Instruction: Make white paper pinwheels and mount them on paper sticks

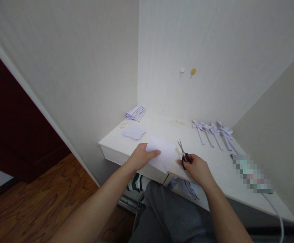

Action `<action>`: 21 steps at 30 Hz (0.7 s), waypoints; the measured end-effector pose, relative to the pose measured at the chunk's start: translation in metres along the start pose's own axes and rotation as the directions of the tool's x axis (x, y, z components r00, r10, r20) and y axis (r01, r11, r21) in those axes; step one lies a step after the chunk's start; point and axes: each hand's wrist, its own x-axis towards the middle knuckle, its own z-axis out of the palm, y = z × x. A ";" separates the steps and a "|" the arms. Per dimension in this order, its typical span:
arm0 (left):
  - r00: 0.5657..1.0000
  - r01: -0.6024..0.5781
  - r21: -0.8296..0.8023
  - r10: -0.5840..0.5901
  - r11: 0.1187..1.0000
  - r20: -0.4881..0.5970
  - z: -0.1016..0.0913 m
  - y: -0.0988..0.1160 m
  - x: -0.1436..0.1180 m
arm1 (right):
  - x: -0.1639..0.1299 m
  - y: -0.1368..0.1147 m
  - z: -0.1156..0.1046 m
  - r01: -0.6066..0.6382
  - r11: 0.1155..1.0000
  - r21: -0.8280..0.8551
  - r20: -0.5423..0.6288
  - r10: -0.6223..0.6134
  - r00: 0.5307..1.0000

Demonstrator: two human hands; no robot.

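My left hand (139, 157) grips a white sheet of paper (163, 153) by its left edge, holding it over the front edge of a white desk (162, 131). To the right, my right hand (197, 167) is closed around the black handles of a pair of scissors (182, 152). The blades point away from me, up and to the left, and lie close to the sheet's right edge. Whether the blades touch the paper is unclear.
On the desk lie a stack of small white paper pieces (134, 132), a bundle of folded strips (136, 112) in the back corner, and a row of folded paper shapes with tails (213, 133) at the right. A blurred object (252, 173) with a white cable sits at the right edge. Walls enclose the desk.
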 end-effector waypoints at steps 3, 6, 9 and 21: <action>0.997 -0.020 -0.059 0.016 0.998 -0.070 -0.005 0.005 -0.011 | 0.002 0.002 0.012 -0.033 0.998 -0.046 -0.103 0.028 0.994; 0.991 -0.050 -0.115 0.035 0.992 -0.132 -0.010 0.017 -0.029 | 0.002 0.000 0.014 -0.034 0.996 -0.082 -0.160 0.021 0.987; 0.984 -0.077 -0.133 0.054 0.988 -0.167 -0.010 0.030 -0.054 | 0.004 -0.001 0.010 -0.007 0.994 -0.105 -0.155 -0.009 0.988; 0.965 -0.135 -0.035 0.123 0.990 -0.230 0.021 0.082 -0.121 | -0.007 -0.004 -0.007 0.001 0.972 -0.234 -0.074 -0.019 0.997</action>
